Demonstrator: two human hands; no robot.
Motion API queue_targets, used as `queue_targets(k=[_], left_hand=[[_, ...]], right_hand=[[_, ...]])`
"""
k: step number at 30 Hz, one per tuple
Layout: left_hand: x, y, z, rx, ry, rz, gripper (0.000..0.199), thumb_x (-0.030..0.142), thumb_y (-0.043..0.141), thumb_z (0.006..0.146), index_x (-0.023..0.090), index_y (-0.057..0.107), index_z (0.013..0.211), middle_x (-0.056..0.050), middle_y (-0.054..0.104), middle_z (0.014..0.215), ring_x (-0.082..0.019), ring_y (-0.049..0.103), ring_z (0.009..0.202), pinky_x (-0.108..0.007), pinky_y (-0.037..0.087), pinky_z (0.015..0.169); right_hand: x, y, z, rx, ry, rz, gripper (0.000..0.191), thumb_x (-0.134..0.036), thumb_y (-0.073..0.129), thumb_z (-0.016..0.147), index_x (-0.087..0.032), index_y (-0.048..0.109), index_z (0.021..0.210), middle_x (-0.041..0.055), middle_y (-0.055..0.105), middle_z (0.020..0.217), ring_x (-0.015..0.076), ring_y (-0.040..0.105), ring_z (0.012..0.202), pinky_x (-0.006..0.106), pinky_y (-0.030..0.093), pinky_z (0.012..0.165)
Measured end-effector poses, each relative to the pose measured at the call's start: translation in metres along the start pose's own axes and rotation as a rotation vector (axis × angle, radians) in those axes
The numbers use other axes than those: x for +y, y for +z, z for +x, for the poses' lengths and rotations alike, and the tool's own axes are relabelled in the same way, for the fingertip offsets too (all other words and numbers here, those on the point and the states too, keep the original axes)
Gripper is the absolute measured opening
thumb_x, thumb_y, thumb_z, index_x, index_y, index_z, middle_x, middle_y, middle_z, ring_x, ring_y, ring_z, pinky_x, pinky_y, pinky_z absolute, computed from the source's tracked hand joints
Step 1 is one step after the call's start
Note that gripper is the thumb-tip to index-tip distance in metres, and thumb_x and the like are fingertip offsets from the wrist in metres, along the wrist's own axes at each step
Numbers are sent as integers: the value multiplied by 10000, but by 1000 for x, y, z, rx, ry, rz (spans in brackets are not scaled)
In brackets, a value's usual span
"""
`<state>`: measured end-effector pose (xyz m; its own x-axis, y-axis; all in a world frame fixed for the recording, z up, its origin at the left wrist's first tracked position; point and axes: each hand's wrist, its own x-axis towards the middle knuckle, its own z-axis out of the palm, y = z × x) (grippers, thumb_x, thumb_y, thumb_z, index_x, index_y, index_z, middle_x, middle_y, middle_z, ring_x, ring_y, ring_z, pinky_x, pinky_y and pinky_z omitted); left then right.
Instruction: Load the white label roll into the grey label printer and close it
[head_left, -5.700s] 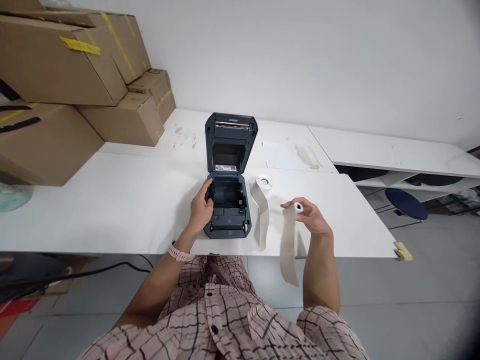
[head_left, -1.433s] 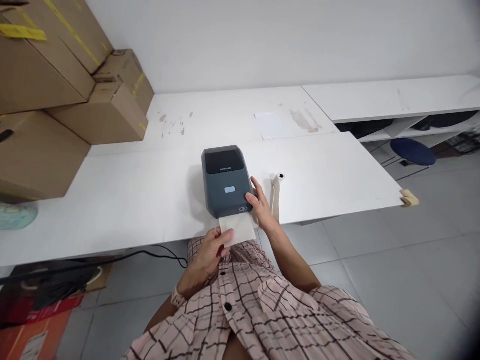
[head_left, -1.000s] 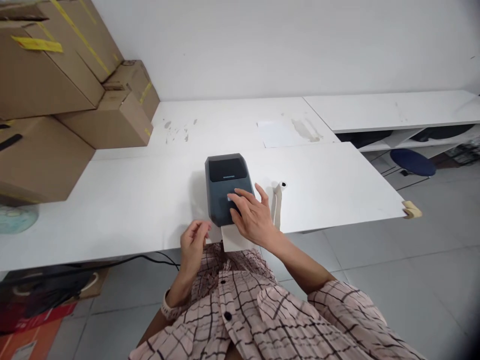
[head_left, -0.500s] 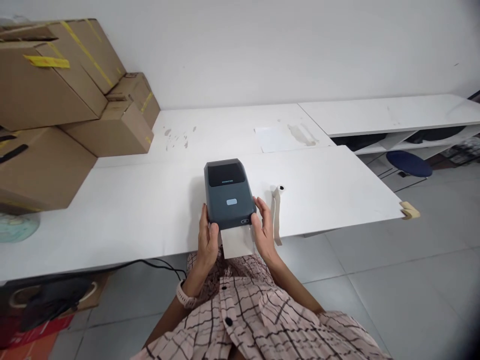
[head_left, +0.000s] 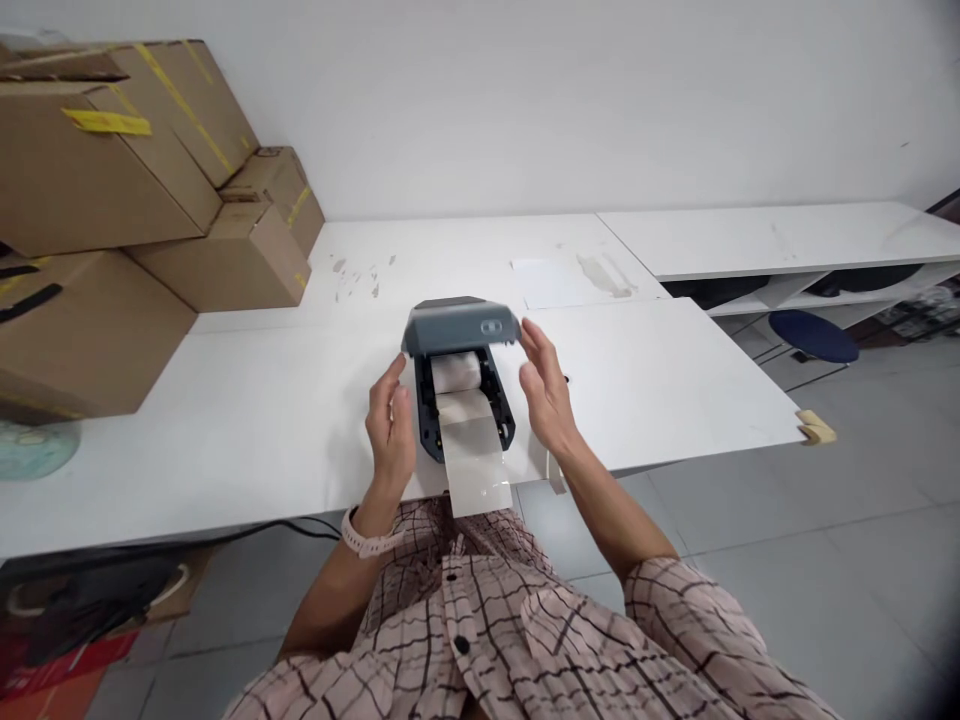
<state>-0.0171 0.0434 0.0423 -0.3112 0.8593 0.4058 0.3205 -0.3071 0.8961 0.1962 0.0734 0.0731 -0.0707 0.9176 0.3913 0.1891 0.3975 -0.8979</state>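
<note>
A dark label printer (head_left: 508,412) sits at the table's front edge with its blue-grey lid (head_left: 457,328) raised. Inside lies a white label roll (head_left: 456,372), and its strip (head_left: 478,465) runs forward over the edge. My left hand (head_left: 391,425) is at the printer's left side, fingers apart, its fingertips close to the lid's corner. On the other side, my right hand (head_left: 547,390) has its fingers apart beside the lid's right corner. Neither hand wraps round anything. A narrow paper strip (head_left: 555,472) is mostly hidden behind my right hand and wrist.
Cardboard boxes (head_left: 135,340) are stacked on the white table (head_left: 270,440) at the left, near a greenish clear object (head_left: 37,450). A white sheet (head_left: 541,283) lies behind the printer. A blue stool (head_left: 812,336) stands at the right; cables (head_left: 247,530) hang below the table edge.
The printer's lid has swung up, exposing the roll inside. Both my hands have moved up and outward from the front corners, and my right hand now covers the small roll on the table.
</note>
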Motion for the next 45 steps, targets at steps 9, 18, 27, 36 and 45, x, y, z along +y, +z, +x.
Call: queue_targets(k=[9,18,27,36,45], left_hand=[[-27,9,55,-326,-424,451,645,351,595,854,180,531,1473,-83,678,964,-237,642,814,-334,476,676],[-17,13,59,-371,-357,653,532,217,524,841,161,616,1362,-99,735,940,-291,694,895,-349,478,747],[-19,12,57,-359,-364,615,550,250,513,852,161,597,1388,-92,731,958,-288,690,908,-355,479,765],[-27,11,54,-340,-376,494,599,258,509,844,146,570,1429,-58,695,861,-235,648,797,-328,470,728],[-26,12,54,-320,-389,484,604,228,514,818,134,591,1410,-55,691,841,-225,636,775,-327,465,722]], right_hand=[[-15,9,118,-10,-286,-466,744,-615,380,1047,-288,113,1659,113,335,1685,351,335,1548,642,301,1219],[12,52,116,-796,-192,-803,546,-364,701,898,-226,576,1411,139,734,1288,369,682,1189,502,519,985],[15,34,136,-1056,-122,-512,907,-495,852,698,-250,500,1498,114,606,1497,341,623,1320,474,528,1063],[33,-84,124,-574,-53,-203,872,-433,842,726,-272,496,1510,93,485,1591,325,506,1426,459,434,1172],[103,-75,121,-498,258,-152,970,-352,853,651,-207,453,1523,154,568,1504,319,568,1353,514,431,1163]])
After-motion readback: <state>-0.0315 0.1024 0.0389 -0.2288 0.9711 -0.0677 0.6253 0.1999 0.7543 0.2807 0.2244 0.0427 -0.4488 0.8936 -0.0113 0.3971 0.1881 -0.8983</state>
